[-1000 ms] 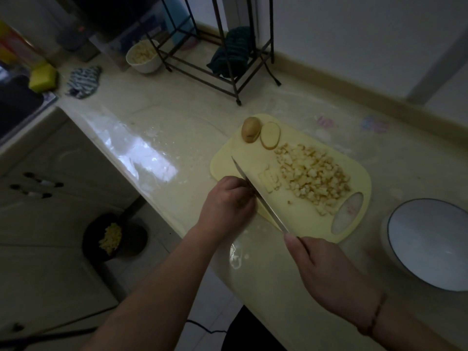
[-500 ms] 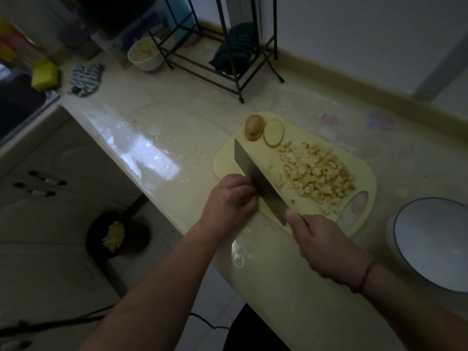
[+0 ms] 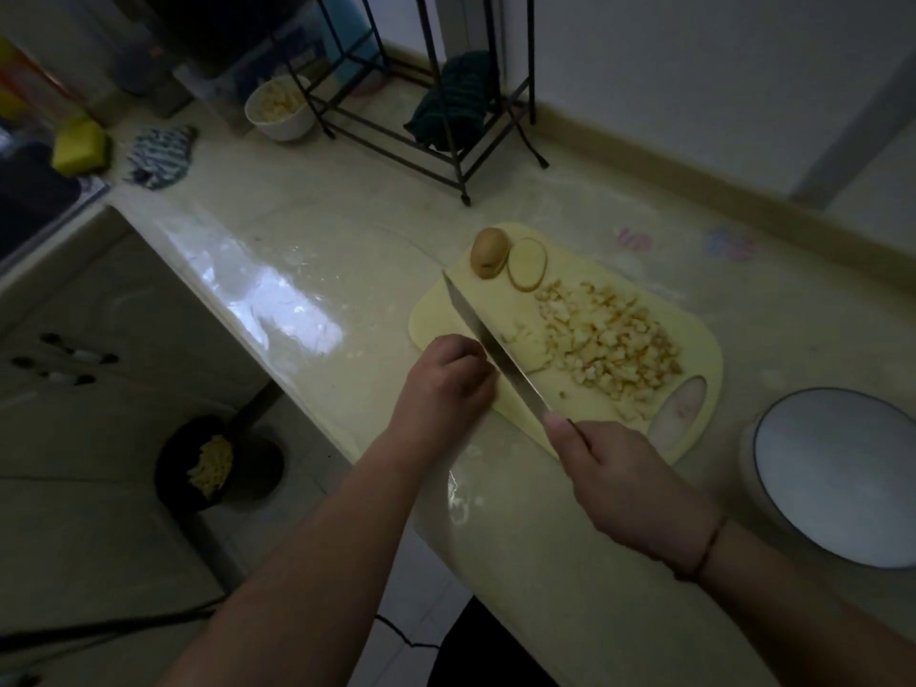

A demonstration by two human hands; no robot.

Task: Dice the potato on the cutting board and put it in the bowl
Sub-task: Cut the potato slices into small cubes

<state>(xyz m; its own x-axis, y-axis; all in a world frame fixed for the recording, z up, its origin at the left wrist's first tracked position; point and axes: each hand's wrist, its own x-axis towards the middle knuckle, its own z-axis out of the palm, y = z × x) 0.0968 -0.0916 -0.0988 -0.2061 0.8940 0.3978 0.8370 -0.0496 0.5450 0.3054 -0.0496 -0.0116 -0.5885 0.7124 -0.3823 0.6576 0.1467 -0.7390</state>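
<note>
- While the right hand (image 3: pixel 627 480) grips the knife (image 3: pixel 495 352) by its handle, the blade runs diagonally across the cutting board (image 3: pixel 694 339), tip pointing away from the person.
- The left hand (image 3: pixel 446 384), fingers curled, sits at the board's near-left edge, knuckles against the blade; what it pins I cannot tell.
- Diced potato (image 3: pixel 604 344) lies right of the blade; the potato end (image 3: pixel 488 252) and slice (image 3: pixel 526 265) wait at the board's far corner.
- The bowl (image 3: pixel 842 478) stands right of the board, nearer the right hand.
</note>
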